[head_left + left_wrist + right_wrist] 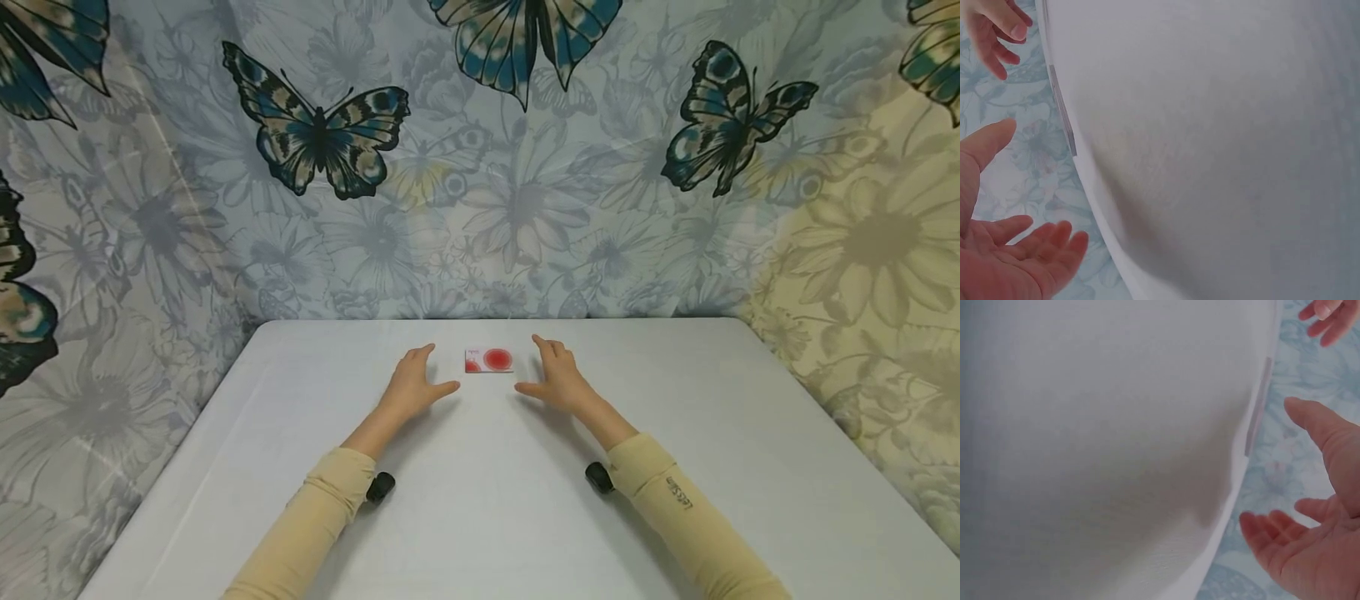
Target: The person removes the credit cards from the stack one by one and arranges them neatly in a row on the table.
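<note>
Here the small card (489,361), white with red circles, lies flat on the white table (480,500), toward the table's far edge. Left of the card, the left hand (412,390) hovers near it with fingers relaxed and spread, thumb pointing toward the card, holding nothing. Right of the card, the right hand (558,379) mirrors it, just beside the card's right edge, fingers likewise loose and empty. In the wrist views the card shows only as a thin sliver (1063,112). It looks light, thin and fairly stiff; lying flush on a smooth top, it would likely be easiest pinched by its short edges.
</note>
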The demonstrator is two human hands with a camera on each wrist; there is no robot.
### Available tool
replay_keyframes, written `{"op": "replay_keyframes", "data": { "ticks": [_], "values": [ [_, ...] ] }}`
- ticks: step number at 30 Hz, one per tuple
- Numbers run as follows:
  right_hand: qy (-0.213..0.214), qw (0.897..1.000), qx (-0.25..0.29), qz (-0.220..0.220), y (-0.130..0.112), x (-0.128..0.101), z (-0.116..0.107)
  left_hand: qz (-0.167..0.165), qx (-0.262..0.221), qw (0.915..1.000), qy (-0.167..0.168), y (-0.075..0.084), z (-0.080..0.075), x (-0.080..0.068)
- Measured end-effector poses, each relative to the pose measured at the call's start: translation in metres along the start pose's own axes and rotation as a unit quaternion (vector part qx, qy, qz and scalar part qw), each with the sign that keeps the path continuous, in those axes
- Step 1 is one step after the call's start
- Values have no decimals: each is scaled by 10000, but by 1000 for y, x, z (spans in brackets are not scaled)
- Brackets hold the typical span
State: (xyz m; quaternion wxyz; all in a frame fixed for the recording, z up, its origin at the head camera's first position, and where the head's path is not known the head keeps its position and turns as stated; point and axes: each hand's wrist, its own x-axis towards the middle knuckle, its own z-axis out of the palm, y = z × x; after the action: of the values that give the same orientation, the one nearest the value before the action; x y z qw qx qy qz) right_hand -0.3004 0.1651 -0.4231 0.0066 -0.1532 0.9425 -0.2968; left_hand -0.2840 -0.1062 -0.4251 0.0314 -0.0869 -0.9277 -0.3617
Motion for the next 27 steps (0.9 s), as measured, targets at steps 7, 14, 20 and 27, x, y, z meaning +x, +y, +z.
{"op": "replay_keyframes", "data": {
  "ticks": [7, 14, 20, 27],
  "values": [
    [-162, 9993, 324, -112, 8, 11, 2, 118, -422, 9990, -88, -4, 7, 7],
    [-358, 9974, 617, -88, 10, 25, 1, -77, -514, 9980, -365, -5, 9, 19],
    [-436, 9958, 796, 88, 10, 34, 2, -39, -546, 9967, -597, -2, 13, 30],
    [-435, 9968, 672, 51, 12, 43, 6, -200, -594, 9964, -576, -2, 19, 42]
  ]
}}
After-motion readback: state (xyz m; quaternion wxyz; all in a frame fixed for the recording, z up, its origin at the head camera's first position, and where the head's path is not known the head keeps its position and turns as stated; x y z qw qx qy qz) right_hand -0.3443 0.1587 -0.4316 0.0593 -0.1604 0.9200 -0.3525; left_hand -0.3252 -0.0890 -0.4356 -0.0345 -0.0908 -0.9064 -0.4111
